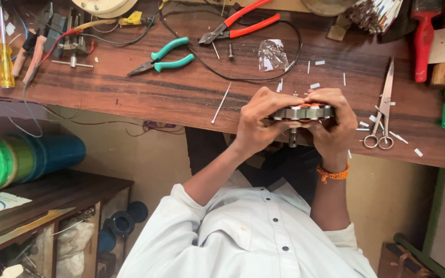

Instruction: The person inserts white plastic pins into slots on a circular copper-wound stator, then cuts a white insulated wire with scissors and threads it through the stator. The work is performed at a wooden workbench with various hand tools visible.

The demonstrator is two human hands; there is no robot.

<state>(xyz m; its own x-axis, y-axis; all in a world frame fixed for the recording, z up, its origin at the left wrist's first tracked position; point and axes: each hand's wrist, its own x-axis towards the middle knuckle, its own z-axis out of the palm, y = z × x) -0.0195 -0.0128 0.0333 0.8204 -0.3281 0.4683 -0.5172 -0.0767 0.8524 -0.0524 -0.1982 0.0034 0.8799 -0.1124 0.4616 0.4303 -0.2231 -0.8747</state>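
Observation:
Both my hands hold a round grey metal motor core edge-on at the front edge of the wooden workbench. Copper-coloured windings show along its top and a short shaft sticks out below. My left hand grips its left side, thumb across the rim. My right hand, with an orange thread band at the wrist, wraps the right side. My fingers hide much of the core.
On the bench lie green-handled pliers, red-handled pliers, scissors, a yellow screwdriver, a black wire loop, a clear plastic bag and several white slips. A green and blue roll rests on a low cabinet at left.

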